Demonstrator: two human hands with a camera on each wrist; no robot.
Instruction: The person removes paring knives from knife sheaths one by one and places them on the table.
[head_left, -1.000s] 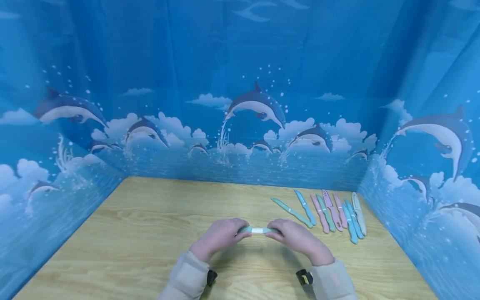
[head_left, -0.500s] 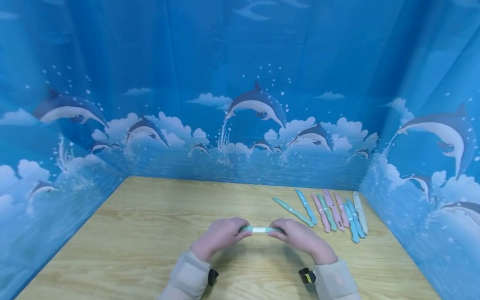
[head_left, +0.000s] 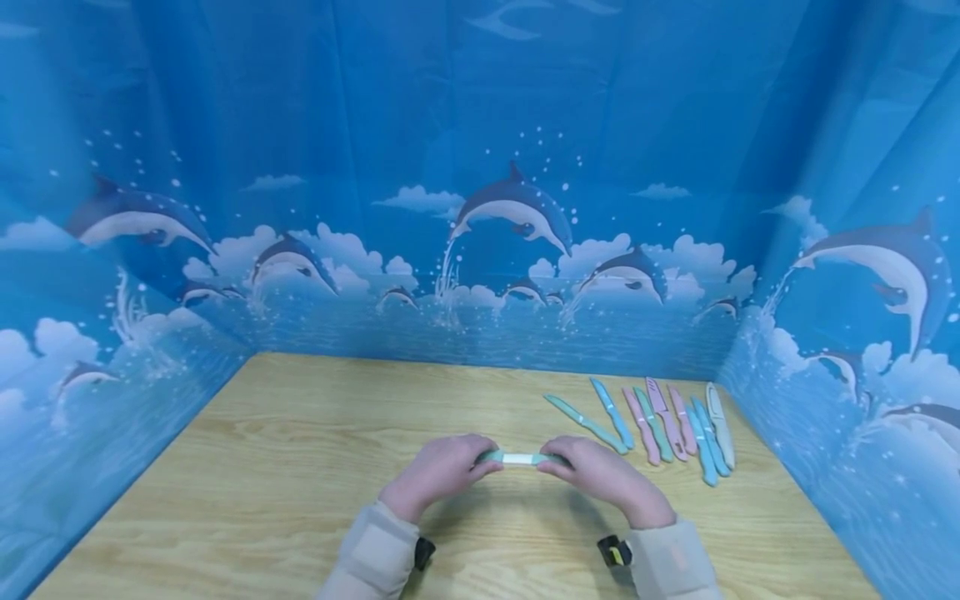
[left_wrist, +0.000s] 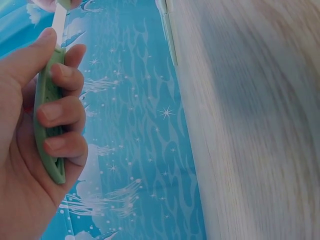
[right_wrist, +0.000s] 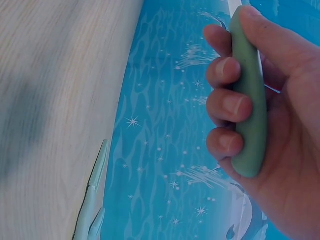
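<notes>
Left hand (head_left: 438, 472), right hand (head_left: 596, 473): fingers curled, close together.

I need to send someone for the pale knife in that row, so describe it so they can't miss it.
Start at the wooden table and go to its far right corner, where a row of sheathed knives lies. The cream knife is the last one on the right, nearest the blue curtain wall. Its neighbours are teal, blue or pink; it alone is off-white.

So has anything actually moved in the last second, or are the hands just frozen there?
Nothing visibly changed. The left hand and right hand still grip opposite ends of the green-handled knife with the white blade, and the row of pastel knives lies as before on the wooden table.
</notes>
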